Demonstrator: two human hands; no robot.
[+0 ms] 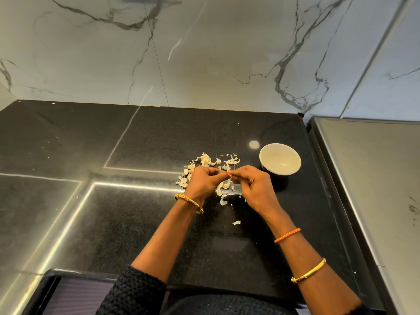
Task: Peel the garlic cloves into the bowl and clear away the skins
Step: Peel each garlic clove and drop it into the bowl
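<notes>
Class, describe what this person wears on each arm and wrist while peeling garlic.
The left wrist carries a thin gold bangle with pink accents, above a black textured knit sleeve. The right forearm carries a braided orange thread band and, further up, a plain gold bangle.

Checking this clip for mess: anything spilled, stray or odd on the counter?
One garlic skin lies apart from the main pile of skins, nearer the person. The white bowl looks empty. Nothing damaged.
</notes>
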